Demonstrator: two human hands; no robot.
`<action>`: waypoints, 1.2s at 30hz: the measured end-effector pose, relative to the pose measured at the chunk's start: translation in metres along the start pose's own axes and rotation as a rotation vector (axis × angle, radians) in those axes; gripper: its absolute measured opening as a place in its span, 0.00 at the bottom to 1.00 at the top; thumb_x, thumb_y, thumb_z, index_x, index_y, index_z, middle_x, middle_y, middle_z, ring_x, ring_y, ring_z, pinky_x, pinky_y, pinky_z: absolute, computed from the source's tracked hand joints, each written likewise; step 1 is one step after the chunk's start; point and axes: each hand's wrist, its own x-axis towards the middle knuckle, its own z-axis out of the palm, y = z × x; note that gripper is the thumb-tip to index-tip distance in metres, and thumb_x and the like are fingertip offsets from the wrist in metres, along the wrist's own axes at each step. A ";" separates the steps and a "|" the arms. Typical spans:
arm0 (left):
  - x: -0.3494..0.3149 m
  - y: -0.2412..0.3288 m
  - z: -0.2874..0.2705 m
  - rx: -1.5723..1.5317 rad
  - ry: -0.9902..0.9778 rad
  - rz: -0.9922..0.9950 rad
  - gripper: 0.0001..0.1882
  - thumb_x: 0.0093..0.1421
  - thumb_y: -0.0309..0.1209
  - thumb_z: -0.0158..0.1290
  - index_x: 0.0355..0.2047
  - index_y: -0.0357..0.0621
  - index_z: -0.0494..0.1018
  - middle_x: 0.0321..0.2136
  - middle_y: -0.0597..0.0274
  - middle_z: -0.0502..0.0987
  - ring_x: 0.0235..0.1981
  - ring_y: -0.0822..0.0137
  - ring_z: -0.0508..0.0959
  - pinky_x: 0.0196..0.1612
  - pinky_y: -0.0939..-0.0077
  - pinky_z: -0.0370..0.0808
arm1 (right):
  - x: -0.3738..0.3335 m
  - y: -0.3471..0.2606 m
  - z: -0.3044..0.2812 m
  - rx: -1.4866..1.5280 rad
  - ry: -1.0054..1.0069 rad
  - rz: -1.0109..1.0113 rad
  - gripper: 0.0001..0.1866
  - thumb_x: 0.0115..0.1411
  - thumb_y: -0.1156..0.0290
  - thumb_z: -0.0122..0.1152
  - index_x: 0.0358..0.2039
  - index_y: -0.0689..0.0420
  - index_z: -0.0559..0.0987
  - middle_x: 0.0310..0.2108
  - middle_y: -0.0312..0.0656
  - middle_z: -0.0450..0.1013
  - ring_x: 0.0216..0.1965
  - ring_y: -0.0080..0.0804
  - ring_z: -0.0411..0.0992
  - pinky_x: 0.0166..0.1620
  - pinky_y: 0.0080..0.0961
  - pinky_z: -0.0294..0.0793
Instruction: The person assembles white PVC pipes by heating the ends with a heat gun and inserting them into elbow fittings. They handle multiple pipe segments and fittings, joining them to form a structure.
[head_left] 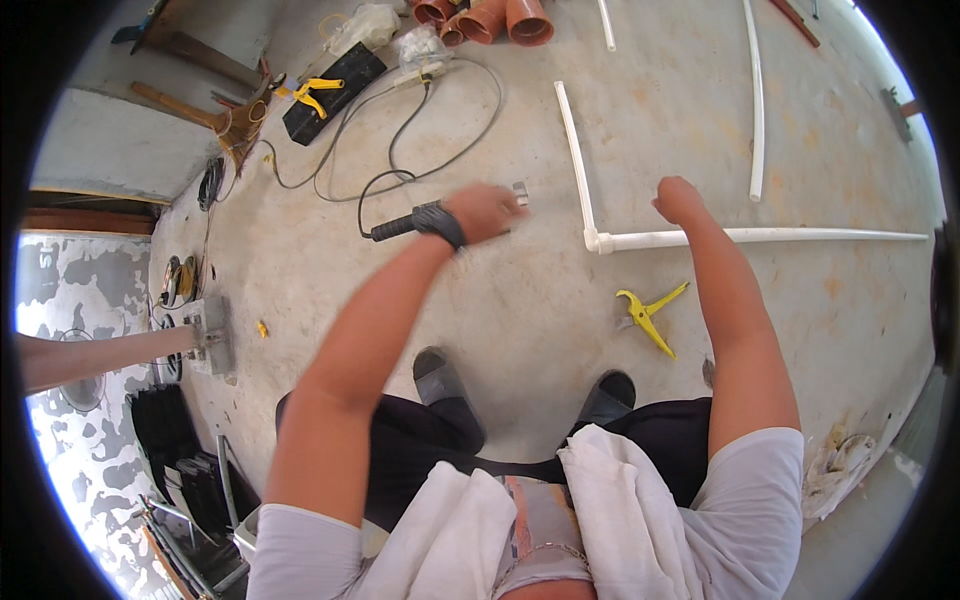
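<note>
My left hand (485,212), blurred by motion, is over the front part of a corded tool with a black handle (393,229). A metal end piece (520,190) shows beside its fingers; whether the hand grips the tool cannot be made out. A dark band (438,223) is round that wrist. My right hand (680,200) is closed, back of the hand up, just above a long white pipe (800,236). Anything inside its fingers is hidden. That pipe meets a shorter white pipe (573,150) at a white elbow fitting (598,241), forming an L on the floor.
A yellow pipe cutter (650,318) lies on the concrete floor before my right foot. More white pipes (756,110) lie at the far right. Orange-brown pipe fittings (484,20), a black case (335,92) with a yellow-handled tool (318,96), and looped cable (497,100) are farther off.
</note>
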 end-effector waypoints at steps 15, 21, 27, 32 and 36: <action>-0.104 -0.279 -0.048 0.097 0.646 -0.876 0.22 0.63 0.49 0.56 0.39 0.40 0.83 0.30 0.56 0.86 0.33 0.57 0.85 0.41 0.62 0.80 | -0.089 0.108 -0.084 0.728 -0.050 0.787 0.20 0.67 0.56 0.65 0.32 0.64 0.83 0.26 0.42 0.78 0.22 0.35 0.76 0.26 0.26 0.76; -0.039 -0.211 -0.067 -0.207 0.658 -0.633 0.27 0.67 0.54 0.50 0.38 0.40 0.84 0.37 0.44 0.84 0.44 0.45 0.83 0.50 0.54 0.77 | -0.107 0.084 -0.047 0.967 -0.015 0.596 0.23 0.65 0.54 0.68 0.46 0.62 0.81 0.30 0.42 0.80 0.27 0.35 0.79 0.29 0.38 0.79; -0.044 -0.217 -0.070 0.117 0.574 -0.511 0.30 0.69 0.55 0.47 0.33 0.38 0.82 0.35 0.40 0.83 0.42 0.40 0.82 0.47 0.50 0.76 | -0.102 0.067 -0.051 0.709 -0.298 0.636 0.21 0.63 0.56 0.70 0.48 0.59 0.83 0.32 0.40 0.80 0.31 0.33 0.79 0.35 0.38 0.83; -0.057 -0.234 -0.058 0.122 0.489 -0.580 0.29 0.68 0.54 0.48 0.32 0.38 0.82 0.35 0.39 0.83 0.40 0.39 0.81 0.45 0.49 0.76 | -0.100 0.102 -0.052 0.777 -0.138 0.659 0.18 0.64 0.59 0.68 0.47 0.59 0.83 0.32 0.38 0.79 0.29 0.31 0.78 0.33 0.35 0.82; -0.072 -0.244 -0.063 0.064 0.501 -0.632 0.28 0.67 0.53 0.49 0.31 0.38 0.82 0.32 0.41 0.83 0.37 0.42 0.82 0.43 0.52 0.76 | -0.106 0.089 -0.047 0.829 -0.238 0.697 0.15 0.64 0.64 0.67 0.46 0.59 0.83 0.30 0.36 0.78 0.25 0.28 0.75 0.29 0.32 0.78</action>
